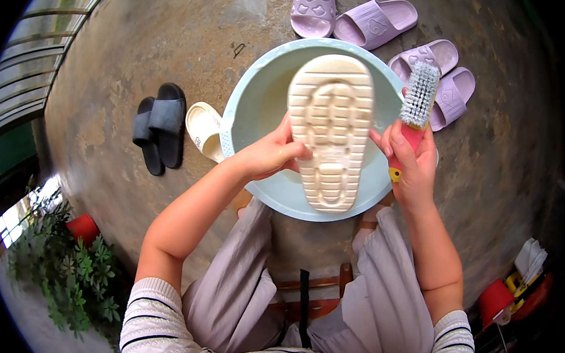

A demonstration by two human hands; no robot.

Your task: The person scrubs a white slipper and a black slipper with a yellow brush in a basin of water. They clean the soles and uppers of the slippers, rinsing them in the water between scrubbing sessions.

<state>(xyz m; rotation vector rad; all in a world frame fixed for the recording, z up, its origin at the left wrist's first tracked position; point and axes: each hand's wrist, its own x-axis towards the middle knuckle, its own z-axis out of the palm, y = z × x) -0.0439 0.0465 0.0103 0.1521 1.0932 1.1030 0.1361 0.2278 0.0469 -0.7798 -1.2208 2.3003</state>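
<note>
My left hand (pixel 271 152) grips the left edge of a cream slipper (pixel 334 125), its thumb lying on the ridged sole. The sole faces up toward me, and the slipper's top side is hidden. Below it stands a light blue basin (pixel 260 71), whose inside the slipper partly covers. In my right hand (pixel 416 162) is a scrubbing brush (pixel 420 93) with pale bristles turned up and a red handle with a yellow end. The brush is apart from the slipper, over the basin's right rim.
A second cream slipper (pixel 203 126) leans by the basin's left side. Dark slippers (pixel 168 122) lie farther left. Several purple slippers (pixel 376 23) lie beyond and right of the basin. A leafy plant (pixel 75 280) is at the lower left, a red container (pixel 496 302) at the lower right.
</note>
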